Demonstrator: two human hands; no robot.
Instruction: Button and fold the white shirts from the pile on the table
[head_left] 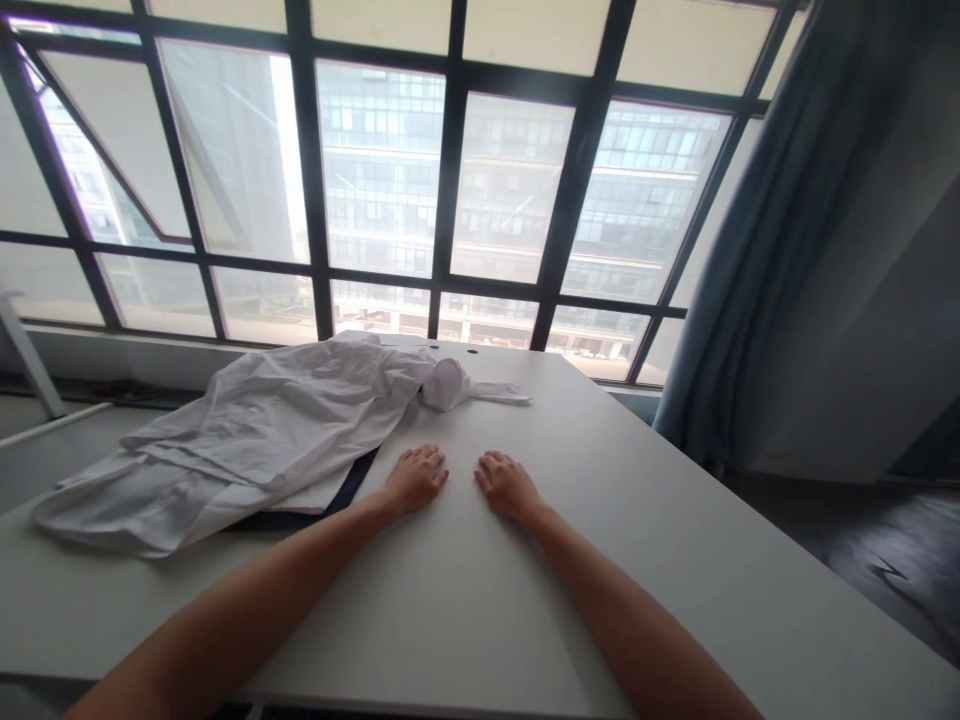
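Note:
Both of my hands rest palm down on a white table, a short gap between them. My left hand lies flat with nothing in it, just right of a dark blue edge that shows under some cloth. My right hand is also flat on the tabletop, fingers slightly curved and holding nothing. To the left a white shirt lies spread and wrinkled over the table. Its collar-like rolled part and a narrow white strip lie beyond my hands.
Large black-framed windows stand behind the table's far edge. A blue-grey curtain hangs at the right, beside dark floor. Two dark round holes, one a cable hole, mark the far tabletop. A pale metal frame stands at left.

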